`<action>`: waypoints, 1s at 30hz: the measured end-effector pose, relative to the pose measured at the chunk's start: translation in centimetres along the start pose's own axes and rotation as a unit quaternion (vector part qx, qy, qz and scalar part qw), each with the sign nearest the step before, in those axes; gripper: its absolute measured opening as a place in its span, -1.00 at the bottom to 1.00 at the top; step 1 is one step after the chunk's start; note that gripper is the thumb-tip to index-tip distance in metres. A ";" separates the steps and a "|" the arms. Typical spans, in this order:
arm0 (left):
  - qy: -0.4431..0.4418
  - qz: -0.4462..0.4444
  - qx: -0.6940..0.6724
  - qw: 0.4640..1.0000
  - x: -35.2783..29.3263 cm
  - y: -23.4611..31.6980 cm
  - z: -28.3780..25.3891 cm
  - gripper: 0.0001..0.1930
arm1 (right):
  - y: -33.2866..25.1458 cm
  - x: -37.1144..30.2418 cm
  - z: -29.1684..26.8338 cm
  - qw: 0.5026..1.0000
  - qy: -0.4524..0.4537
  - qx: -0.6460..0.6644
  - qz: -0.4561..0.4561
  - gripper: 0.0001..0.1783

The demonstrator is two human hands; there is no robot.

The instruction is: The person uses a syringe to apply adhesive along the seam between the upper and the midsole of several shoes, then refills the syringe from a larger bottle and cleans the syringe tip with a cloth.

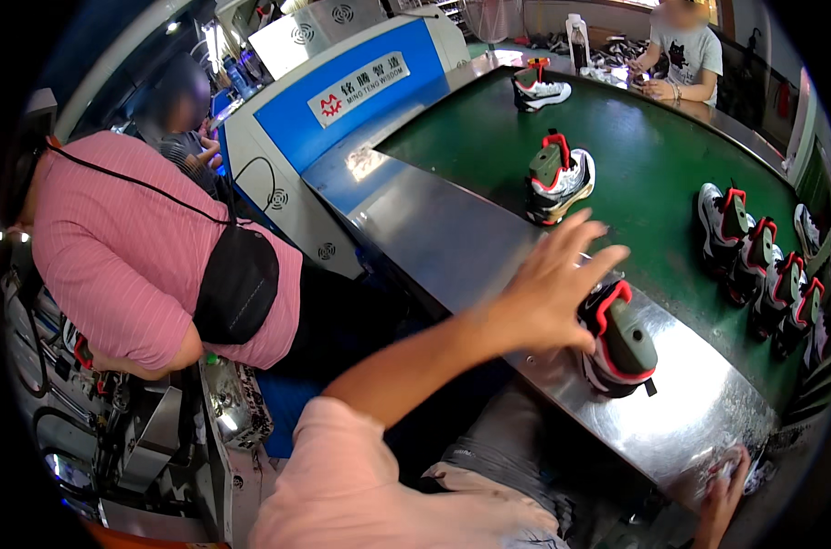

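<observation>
My left hand point(557, 288) reaches out over the metal edge of the table with its fingers spread. Right beside it stands a black shoe with red collar trim and a green last point(627, 339) inside. The thumb comes close to the shoe's side; whether it touches cannot be told. At the lower right, my right hand point(729, 485) is curled at the table's corner, by something small and whitish that I cannot make out. Farther off on the green surface, a white, black and red shoe point(571, 183) also holds a green last.
The green belt point(648, 238) is bordered by a metal ledge point(452, 224). Another shoe point(541, 94) sits at its far end, and several shoes point(763, 261) line the right side. A person in pink point(150, 238) stands close on my left, near a blue-and-white machine point(342, 91). Another person point(685, 55) works across the table.
</observation>
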State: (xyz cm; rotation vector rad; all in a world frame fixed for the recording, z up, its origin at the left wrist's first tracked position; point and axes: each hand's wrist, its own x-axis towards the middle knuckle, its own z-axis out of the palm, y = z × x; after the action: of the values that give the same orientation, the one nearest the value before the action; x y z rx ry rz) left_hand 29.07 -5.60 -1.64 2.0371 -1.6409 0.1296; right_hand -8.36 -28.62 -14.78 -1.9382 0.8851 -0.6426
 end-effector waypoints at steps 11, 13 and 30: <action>0.140 0.230 -0.096 0.958 -3.7 0.6 2.6 -0.84 | -12.4 2.8 1.5 0.990 -0.061 -0.029 0.125 -0.36; 0.132 0.174 -0.135 0.966 -6.2 0.3 2.9 -0.86 | -13.0 2.4 2.4 0.989 -0.054 -0.028 0.134 -0.34; 0.191 0.171 -0.168 0.952 -7.9 1.8 4.5 -0.80 | -29.9 15.4 19.7 0.737 -0.556 0.324 0.206 0.16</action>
State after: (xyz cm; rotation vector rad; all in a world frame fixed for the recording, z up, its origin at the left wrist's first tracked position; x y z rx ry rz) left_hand 24.25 -0.89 -8.01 1.3657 -1.6183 0.3202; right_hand 25.09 -20.18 3.46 -1.0678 0.1991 0.4642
